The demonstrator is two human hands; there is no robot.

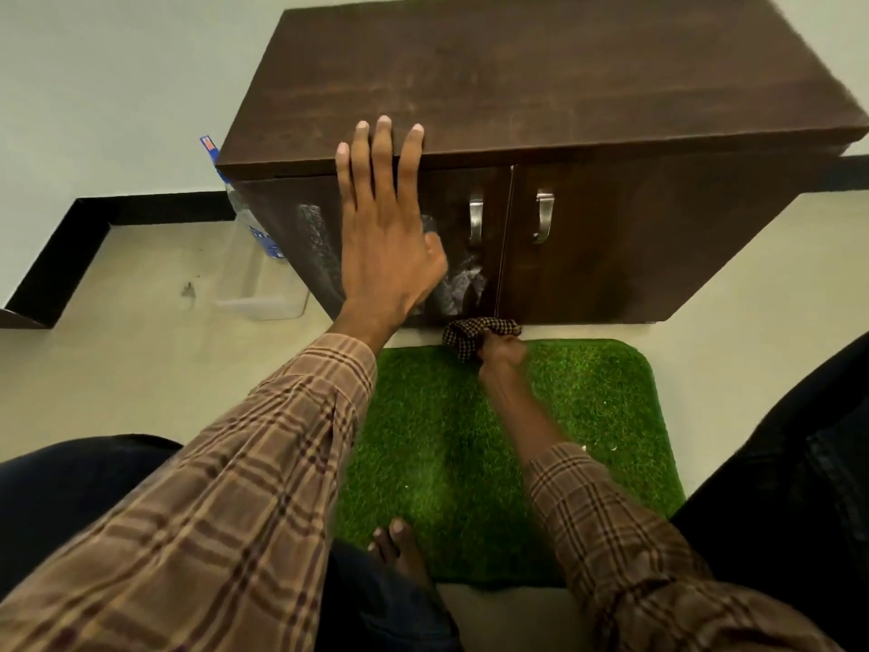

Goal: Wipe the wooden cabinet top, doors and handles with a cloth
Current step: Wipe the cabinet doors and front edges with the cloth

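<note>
The wooden cabinet stands on the floor, its long axis running left to right, doors facing near. The left hand lies flat, fingers released and spread over the top's near edge. The right hand clenches a bunched checked cloth at the left door's bottom edge, beside the green mat. The label on the plastic bottle left of the cabinet is too blurred to read.

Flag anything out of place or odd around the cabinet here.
A clear plastic bottle stands wedged against the cabinet's left side, beside a clear container on the floor. The left door shows pale smears. White specks lie on the green mat. No damage visible.
</note>
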